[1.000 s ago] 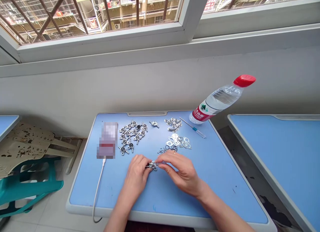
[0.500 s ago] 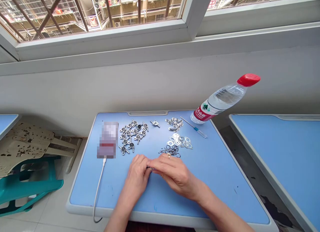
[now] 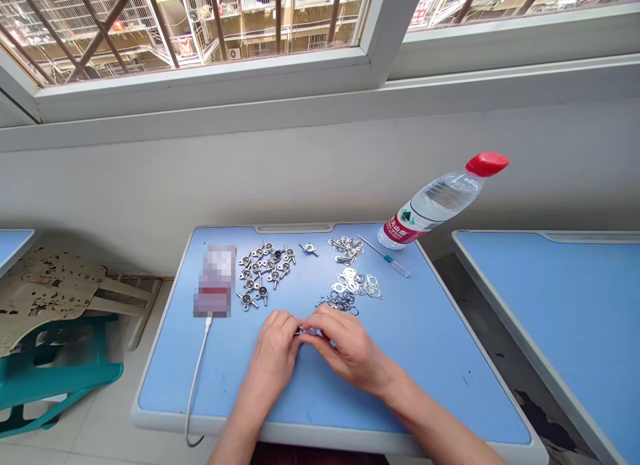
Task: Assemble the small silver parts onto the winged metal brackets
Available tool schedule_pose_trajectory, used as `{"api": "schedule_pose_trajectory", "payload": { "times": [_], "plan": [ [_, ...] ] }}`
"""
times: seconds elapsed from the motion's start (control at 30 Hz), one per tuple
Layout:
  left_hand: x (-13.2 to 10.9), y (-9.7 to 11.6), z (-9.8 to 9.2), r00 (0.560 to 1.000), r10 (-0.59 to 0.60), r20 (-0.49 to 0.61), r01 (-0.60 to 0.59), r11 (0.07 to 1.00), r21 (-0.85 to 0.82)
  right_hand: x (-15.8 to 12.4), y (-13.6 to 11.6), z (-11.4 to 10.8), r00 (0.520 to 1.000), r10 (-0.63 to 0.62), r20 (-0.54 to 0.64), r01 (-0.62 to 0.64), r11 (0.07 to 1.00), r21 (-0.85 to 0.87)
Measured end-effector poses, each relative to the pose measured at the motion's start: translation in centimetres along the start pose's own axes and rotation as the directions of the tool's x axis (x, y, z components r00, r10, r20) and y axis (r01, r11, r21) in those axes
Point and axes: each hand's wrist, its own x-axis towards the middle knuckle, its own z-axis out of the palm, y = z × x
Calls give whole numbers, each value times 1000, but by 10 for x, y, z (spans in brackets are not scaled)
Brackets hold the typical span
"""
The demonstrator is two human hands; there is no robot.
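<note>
left hand (image 3: 273, 355) + right hand (image 3: 350, 349): fingers pinch small metal part (image 3: 302, 331) | likely done: assembled pieces (image 3: 263, 270) | remaining: loose plates (image 3: 358, 283), rings (image 3: 344, 302)

Near the front middle of the desk (image 3: 425, 358), the left hand (image 3: 274, 355) and the right hand (image 3: 347, 348) meet at a small part (image 3: 300, 331). It seems to be pinched between both, though the hands hide most of it. Behind the left hand lies a heap of winged pieces (image 3: 263, 268), and left of it a phone (image 3: 215, 281) with its cable (image 3: 196, 378) running over the front edge. Behind the right hand lie rings (image 3: 343, 301), then plates (image 3: 357, 283). At the back right corner stands a bottle (image 3: 440, 201), with a screwdriver (image 3: 385, 257) just before it.
</note>
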Motion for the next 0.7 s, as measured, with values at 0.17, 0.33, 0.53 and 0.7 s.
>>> {"api": "schedule_pose_trajectory", "payload": {
  "times": [0.17, 0.33, 0.53, 0.7],
  "plan": [
    [0, 0, 0, 1000, -7, -20, 7, 1000, -23, 3, 1, -12, 988, -17, 154, -6, 989, 148],
    [0, 1, 0, 1000, -20, 13, 19, 1000, 22, 5, 1, -15, 994, -8, 105, -7, 990, 140],
    [2, 2, -2, 1000, 3, -1, -3, 1000, 16, 2, 5, -14, 1000, 16, 7, -17, 991, 133],
    [2, 5, -6, 998, -51, 39, 52, 998, -44, -1, 13, -25, 990, 125, -66, -119, 989, 87]
  ]
}}
